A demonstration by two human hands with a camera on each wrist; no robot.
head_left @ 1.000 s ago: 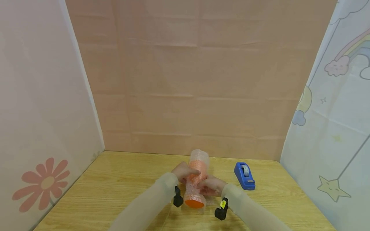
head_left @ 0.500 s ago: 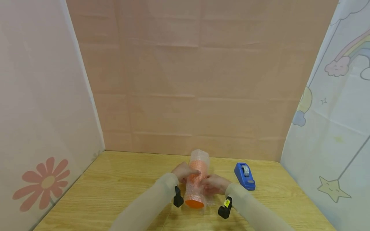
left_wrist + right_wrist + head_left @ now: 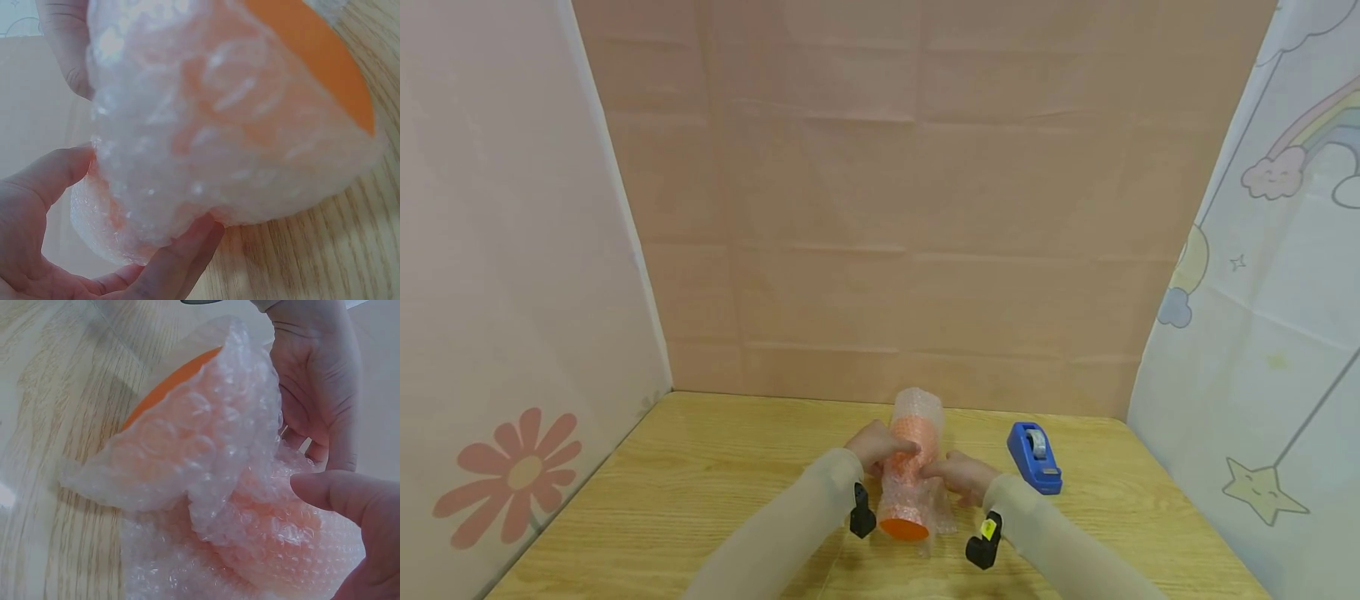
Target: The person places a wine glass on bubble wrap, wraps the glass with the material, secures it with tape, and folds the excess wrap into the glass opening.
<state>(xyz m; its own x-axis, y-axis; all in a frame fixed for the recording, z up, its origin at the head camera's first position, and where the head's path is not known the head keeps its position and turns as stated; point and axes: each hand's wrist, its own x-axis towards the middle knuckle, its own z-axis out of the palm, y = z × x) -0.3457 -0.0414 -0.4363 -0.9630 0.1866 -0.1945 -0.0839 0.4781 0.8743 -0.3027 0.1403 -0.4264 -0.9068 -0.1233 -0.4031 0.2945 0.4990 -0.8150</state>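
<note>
An orange object wrapped in bubble wrap (image 3: 917,437), narrow in the middle, lies on the table with its flat round orange end (image 3: 904,530) toward me. My left hand (image 3: 874,446) grips its left side; the left wrist view has the thumb (image 3: 62,172) and fingers (image 3: 181,250) round the narrow part. From the right, my right hand (image 3: 966,477) reaches over with its thumb (image 3: 325,490) straight and pressing on the wrap. The other right fingers are mostly hidden. A loose flap of bubble wrap (image 3: 169,556) spreads out below on the right side.
A blue tape dispenser (image 3: 1036,458) with a roll of clear tape stands to the right of my right hand. The wood-grain table (image 3: 722,467) meets a tan back panel (image 3: 880,250) and printed side curtains (image 3: 1247,417).
My right hand has shifted right and a little up along the wrapped object, its fingers now apart from the loose flap. My left hand keeps its grip in the same place.
</note>
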